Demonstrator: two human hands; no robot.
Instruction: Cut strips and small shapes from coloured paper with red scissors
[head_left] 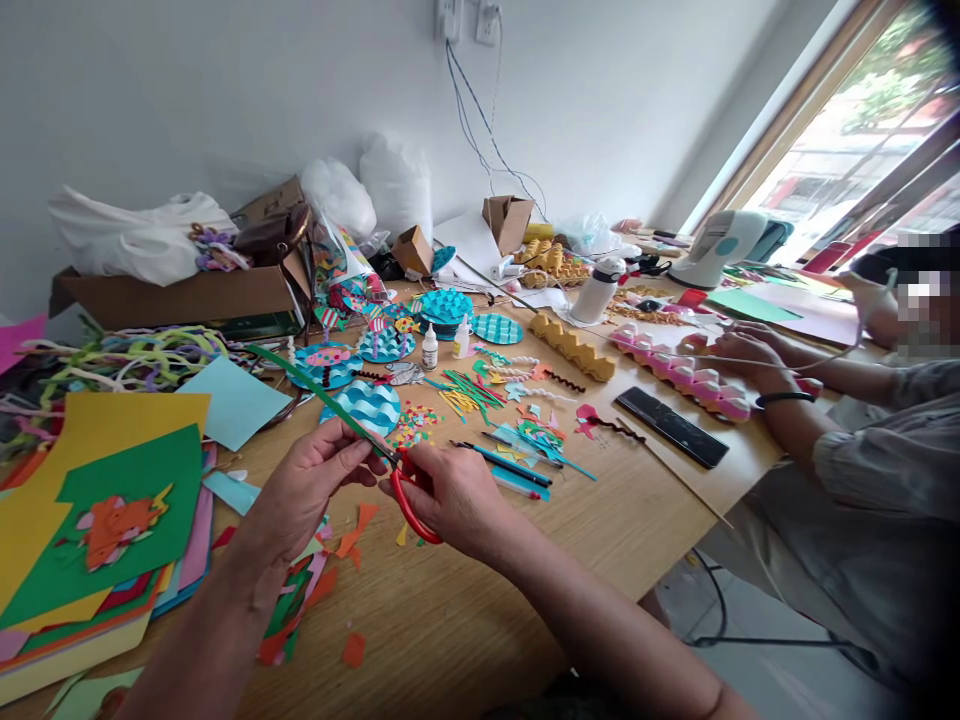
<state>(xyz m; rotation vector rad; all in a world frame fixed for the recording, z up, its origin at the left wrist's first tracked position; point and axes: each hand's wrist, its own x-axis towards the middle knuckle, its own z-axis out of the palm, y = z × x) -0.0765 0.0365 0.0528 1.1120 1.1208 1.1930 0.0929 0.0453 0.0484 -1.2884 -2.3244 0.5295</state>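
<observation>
My left hand (330, 465) is closed in a pinch on a long, narrow green paper strip (311, 387), which slants up to the left. The fingers of my right hand (457, 490) are wrapped round red-handled scissors (411, 510). Their blades meet the strip's lower end close to my left fingertips; whether the blades are parted is too small to tell. Orange paper scraps (358, 528) lie below my hands. Just beyond them are a blue wavy paper disc (367, 405) and a scatter of tiny coloured paper bits (416, 424).
Stacked coloured paper (135, 440) covers the table's left side. Pens (510, 465), a black phone (671, 427) and a wooden stick (690, 485) lie to the right. Glue bottles (430, 350) and a white bottle (598, 290) stand farther back. Another person's hands (742, 350) work beside a pink wavy piece (679, 375).
</observation>
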